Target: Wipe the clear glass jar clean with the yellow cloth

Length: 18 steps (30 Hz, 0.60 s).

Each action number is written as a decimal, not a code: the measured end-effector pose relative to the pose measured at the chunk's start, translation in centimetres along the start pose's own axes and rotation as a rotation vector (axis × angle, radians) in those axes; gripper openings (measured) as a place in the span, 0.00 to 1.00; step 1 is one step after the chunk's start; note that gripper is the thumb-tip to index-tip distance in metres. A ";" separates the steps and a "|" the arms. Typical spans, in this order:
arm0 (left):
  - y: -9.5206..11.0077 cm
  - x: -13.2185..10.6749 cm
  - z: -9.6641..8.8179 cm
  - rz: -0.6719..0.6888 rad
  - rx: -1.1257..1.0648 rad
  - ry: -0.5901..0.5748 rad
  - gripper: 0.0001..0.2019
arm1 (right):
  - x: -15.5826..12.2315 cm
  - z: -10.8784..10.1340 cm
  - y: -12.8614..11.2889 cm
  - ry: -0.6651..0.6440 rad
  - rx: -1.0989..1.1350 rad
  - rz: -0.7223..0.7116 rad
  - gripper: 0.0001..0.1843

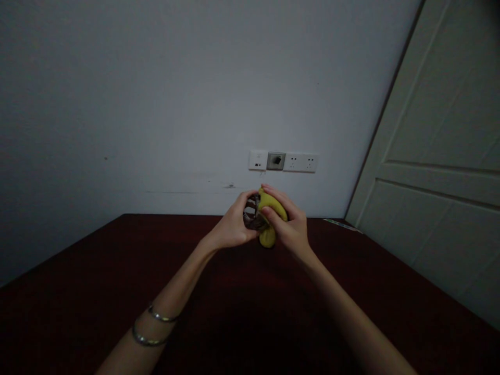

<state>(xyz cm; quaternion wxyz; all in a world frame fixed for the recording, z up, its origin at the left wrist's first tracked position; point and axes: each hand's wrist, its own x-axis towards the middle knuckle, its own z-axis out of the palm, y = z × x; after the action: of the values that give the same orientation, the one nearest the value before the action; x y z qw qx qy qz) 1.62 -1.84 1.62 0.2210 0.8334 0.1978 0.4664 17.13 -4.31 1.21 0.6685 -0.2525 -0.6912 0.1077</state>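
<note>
Currently, the left hand (pixel 233 225) has its fingers curled closed around a ribbed, glassy cylinder (pixel 252 212). The right hand (pixel 287 221) has its fingers closed on a soft yellow item (pixel 274 204), which presses against the cylinder and protrudes below those fingers.

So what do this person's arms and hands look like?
Both hands are bare: the left hand and right hand wear no gloves, and the forearms show no sleeves. Two thin silver bangles circle the left forearm; the right forearm has none.
</note>
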 end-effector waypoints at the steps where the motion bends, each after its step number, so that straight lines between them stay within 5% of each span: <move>1: 0.1 0.0 0.0 -0.002 0.005 -0.015 0.38 | 0.2 -0.1 0.2 0.025 0.044 0.087 0.17; 6: 0.3 0.1 0.0 -0.043 0.030 -0.018 0.39 | 0.5 0.0 0.3 0.058 0.150 0.283 0.20; 14: 0.0 0.1 -0.1 -0.015 -0.004 0.022 0.37 | -0.2 0.3 -0.9 -0.134 -0.114 -0.183 0.19; 18: 0.1 0.1 -0.1 -0.047 -0.029 0.000 0.37 | 0.2 0.2 -0.1 -0.002 0.021 0.085 0.16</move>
<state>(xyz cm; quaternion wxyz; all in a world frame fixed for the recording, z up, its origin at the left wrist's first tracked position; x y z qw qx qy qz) 1.61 -1.88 1.78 0.2440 0.8252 0.2107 0.4637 16.91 -4.25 1.45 0.6653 -0.2745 -0.6793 0.1434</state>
